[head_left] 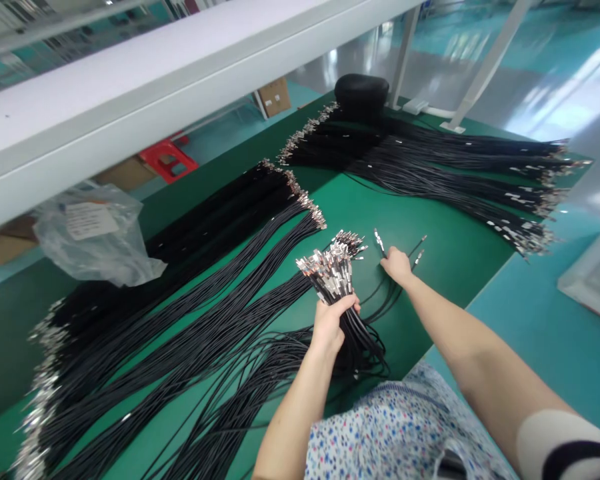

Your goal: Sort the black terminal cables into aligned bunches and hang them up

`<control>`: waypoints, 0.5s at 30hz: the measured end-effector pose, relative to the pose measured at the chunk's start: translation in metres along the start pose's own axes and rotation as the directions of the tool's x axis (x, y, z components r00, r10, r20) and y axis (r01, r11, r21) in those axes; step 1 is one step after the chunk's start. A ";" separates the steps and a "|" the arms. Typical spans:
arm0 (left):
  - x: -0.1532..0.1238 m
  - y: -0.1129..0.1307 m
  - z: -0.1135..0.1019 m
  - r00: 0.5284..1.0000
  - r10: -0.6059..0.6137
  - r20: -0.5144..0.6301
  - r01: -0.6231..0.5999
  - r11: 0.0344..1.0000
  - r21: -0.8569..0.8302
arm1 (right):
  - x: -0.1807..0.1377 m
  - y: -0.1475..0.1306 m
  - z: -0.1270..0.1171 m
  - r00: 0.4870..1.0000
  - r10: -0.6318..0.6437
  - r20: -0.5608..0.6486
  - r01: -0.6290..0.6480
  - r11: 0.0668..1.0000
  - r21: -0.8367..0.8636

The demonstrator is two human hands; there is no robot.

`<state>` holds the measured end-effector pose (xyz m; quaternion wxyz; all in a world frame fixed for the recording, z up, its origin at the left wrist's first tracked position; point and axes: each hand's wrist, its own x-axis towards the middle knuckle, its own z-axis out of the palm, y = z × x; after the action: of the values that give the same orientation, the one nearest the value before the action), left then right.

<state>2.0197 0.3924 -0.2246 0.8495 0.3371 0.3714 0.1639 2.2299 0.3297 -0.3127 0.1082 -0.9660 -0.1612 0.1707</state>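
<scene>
My left hand [333, 323] is closed around a thick bundle of black cables [353, 328] just below their metal-tipped ends. White tags and shiny terminals fan out above the fist. To its right, my right hand [397, 265] pinches a single black cable [379, 243], whose silvery, white-tagged end points up and away from me. Two more loose cable ends [420, 256] lie on the green mat just past that hand. Behind the left fist, another bunch of cable ends [349, 241] rests on the mat.
Long rows of black cables [195, 313] cover the left of the green table [353, 200]. More bundles [430, 163] lie at the far right, near a black rounded object [361, 93]. A clear plastic bag [95, 230] sits under the white shelf [190, 87]. A red stool [169, 160] stands beyond.
</scene>
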 end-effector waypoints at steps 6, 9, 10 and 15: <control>-0.003 0.005 0.002 0.996 0.063 -0.061 -0.065 0.998 -0.024 | -0.095 -0.016 -0.059 0.800 -0.582 0.147 0.354 0.655 0.667; -0.010 0.002 0.007 0.989 0.147 -0.012 -0.147 0.989 -0.002 | -0.146 -0.026 -0.073 0.722 -0.660 0.210 0.280 0.555 0.783; -0.013 0.001 0.007 0.986 0.166 0.004 -0.166 0.986 -0.006 | -0.158 -0.029 -0.073 0.732 -0.651 0.201 0.263 0.542 0.798; -0.032 0.004 0.001 0.976 0.166 0.141 -0.163 0.986 -0.034 | -0.182 -0.034 -0.063 0.779 -0.626 0.029 0.327 0.445 0.833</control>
<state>1.9990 0.3781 -0.2050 0.8611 0.3683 0.2784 0.2129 2.0814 0.2878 -0.1916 0.5388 -0.6820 -0.3536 0.3458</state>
